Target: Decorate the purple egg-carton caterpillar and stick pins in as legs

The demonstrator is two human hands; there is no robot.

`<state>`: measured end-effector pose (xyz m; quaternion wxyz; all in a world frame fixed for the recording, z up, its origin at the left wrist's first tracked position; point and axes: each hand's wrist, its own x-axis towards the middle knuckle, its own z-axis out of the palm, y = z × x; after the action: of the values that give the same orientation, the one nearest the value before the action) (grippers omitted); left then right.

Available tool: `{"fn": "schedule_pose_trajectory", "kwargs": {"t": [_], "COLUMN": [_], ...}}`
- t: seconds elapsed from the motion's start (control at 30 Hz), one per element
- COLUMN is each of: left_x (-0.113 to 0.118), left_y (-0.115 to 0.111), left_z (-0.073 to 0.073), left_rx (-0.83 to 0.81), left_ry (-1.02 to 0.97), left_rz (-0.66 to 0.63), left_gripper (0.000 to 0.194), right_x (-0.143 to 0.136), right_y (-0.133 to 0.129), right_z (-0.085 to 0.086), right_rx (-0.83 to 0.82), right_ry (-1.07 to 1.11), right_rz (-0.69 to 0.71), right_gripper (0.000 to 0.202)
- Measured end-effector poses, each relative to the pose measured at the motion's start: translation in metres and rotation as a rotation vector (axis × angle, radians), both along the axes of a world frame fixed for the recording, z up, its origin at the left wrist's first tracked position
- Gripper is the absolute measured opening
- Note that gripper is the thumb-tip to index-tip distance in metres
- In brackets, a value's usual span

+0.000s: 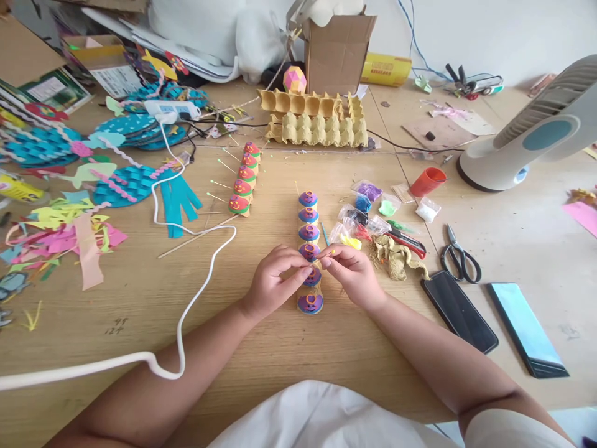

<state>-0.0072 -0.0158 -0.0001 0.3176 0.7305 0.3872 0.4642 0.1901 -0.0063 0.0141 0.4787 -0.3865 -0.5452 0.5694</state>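
Observation:
Both hands meet over a strip of egg-carton cups [308,233], painted purple and blue with small orange-trimmed faces. My left hand [284,274] pinches one end of a thin toothpick [316,262] between thumb and forefinger. On the other side, my right hand [347,270] is closed in a pinch around the same toothpick. A bit of yellow [333,251] shows at the right fingertips. One thin stick with a yellowish tip [296,186] stands at the strip's far end. To the left lies a second strip, red and green [245,177], with several green-tipped sticks poking out sideways.
A white cable [205,283] curves across the left side near paper scraps [86,227]. On the right are bagged clay [368,190], a red cup [428,181], a utility knife [408,241], scissors [459,258], two phones [459,311] and a fan [532,127]. Egg cartons [317,129] lie behind.

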Motion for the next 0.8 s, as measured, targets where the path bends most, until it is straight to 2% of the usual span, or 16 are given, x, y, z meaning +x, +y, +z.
{"fn": "schedule_pose_trajectory", "kwargs": {"t": [0.23, 0.4, 0.8], "left_x": [-0.001, -0.0015, -0.001], "left_y": [-0.0004, 0.0001, 0.0018], "left_z": [0.0017, 0.0029, 0.0029], "left_rx": [0.022, 0.03, 0.056], "left_ry": [-0.033, -0.036, -0.032], "left_rz": [0.016, 0.044, 0.058], "left_gripper": [0.01, 0.01, 0.011], "right_x": [0.002, 0.0053, 0.0063], "right_y": [-0.0008, -0.0041, -0.0043], "right_z": [-0.0021, -0.0024, -0.0011], "right_rx": [0.09, 0.132, 0.137], "right_ry": [-0.024, -0.036, -0.055], "right_rz": [-0.046, -0.089, -0.108], "right_gripper": [0.035, 0.029, 0.027]}}
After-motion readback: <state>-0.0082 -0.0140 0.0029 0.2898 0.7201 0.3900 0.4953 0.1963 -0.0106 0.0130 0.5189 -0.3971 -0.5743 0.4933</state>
